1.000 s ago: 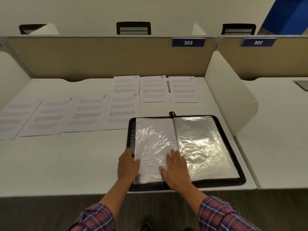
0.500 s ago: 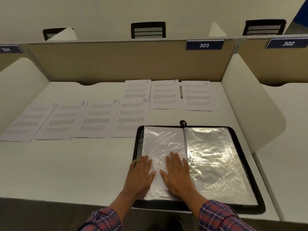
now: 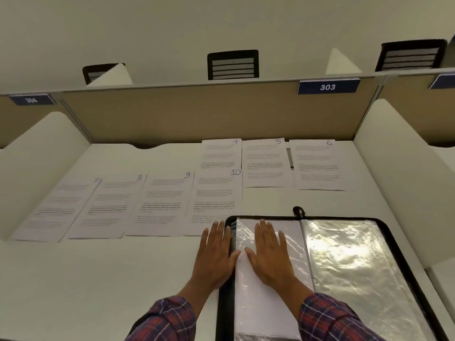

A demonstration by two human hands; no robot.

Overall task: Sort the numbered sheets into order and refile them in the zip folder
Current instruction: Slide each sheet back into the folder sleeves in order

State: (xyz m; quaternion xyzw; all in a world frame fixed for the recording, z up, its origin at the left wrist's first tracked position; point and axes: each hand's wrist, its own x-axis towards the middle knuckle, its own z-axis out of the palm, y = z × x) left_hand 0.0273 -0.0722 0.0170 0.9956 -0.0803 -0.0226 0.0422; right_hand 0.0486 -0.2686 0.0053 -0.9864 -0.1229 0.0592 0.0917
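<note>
- The folder (image 3: 222, 303) lies open at the near right corner of the bench (image 3: 98, 279), with its zip pull (image 3: 298, 211) at the far end of the spine.
- The right hand (image 3: 270, 257) lies flat on the left sleeve (image 3: 266, 311), fingers straight and spread, holding nothing. The left hand (image 3: 216, 257) lies flat the same way, across the folder's left rim and onto the bench.
- The step looks like pressing a filed white page flat inside that sleeve. Stroke from the spine toward the outer rim, so air and creases leave the plastic and the page sits square. Its number cannot be read.
- The right sleeve (image 3: 357, 267) is shiny and wrinkled and looks empty, so it is probably next to fill.
- Loose sheets wait in two rows. Sheet 4 (image 3: 221, 153), sheet 5 (image 3: 264, 161) and sheet 6 (image 3: 317, 166) lie along the far edge, toward the right.
- Sheet 7 (image 3: 59, 207), sheet 8 (image 3: 110, 205), sheet 9 (image 3: 162, 203) and sheet 10 (image 3: 214, 193) form the nearer row, starting at the left edge.
- Sheet 10 overlaps the near end of sheet 4, and its near edge lies just beside the left fingertips.
- Sheet 4 is likely next. Lift it clear rather than dragging it, or sheet 10 will shift with it.
- Thin paper slides easily on this smooth bench, so keep one palm on the folder while the other hand reaches.
</note>
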